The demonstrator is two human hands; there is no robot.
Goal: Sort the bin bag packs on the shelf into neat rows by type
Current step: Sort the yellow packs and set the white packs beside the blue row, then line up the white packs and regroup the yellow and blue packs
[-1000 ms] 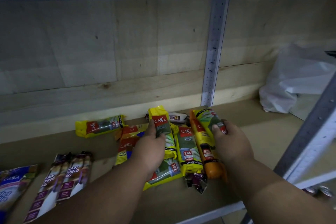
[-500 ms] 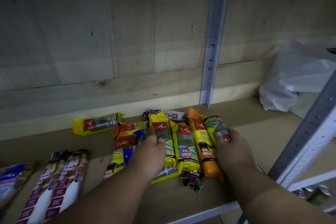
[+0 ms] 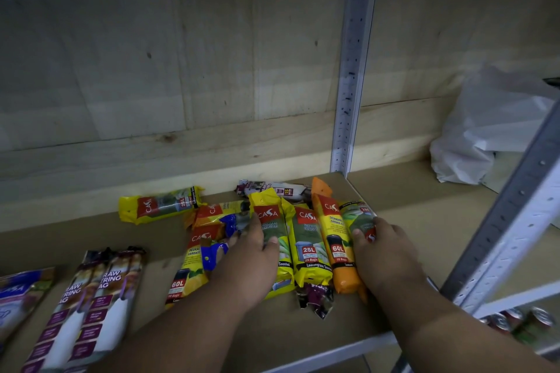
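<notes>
Several Casa bin bag packs lie on the wooden shelf (image 3: 394, 221). My left hand (image 3: 248, 263) grips a yellow pack (image 3: 269, 218), thumb on its front. Beside it lie a yellow 25L pack (image 3: 309, 245) and an orange 60L pack (image 3: 336, 248). My right hand (image 3: 385, 254) holds a green pack (image 3: 360, 218) against the orange one. A yellow 60L pack (image 3: 188, 275) and a blue pack (image 3: 218, 251) lie left of my left hand. Another yellow 25L pack (image 3: 160, 204) lies sideways at the back. Purple drawstring packs (image 3: 91, 297) sit at the front left.
A white plastic bag (image 3: 485, 130) fills the back right corner. A perforated metal upright (image 3: 351, 85) stands behind the packs, and another (image 3: 509, 221) crosses the right front. Cans (image 3: 521, 321) show on the shelf below. A white and purple pack (image 3: 272, 189) lies at the back.
Both hands have lowered their packs onto the shelf. The green pack in my right hand now lies flat beside the orange pack instead of over it.
</notes>
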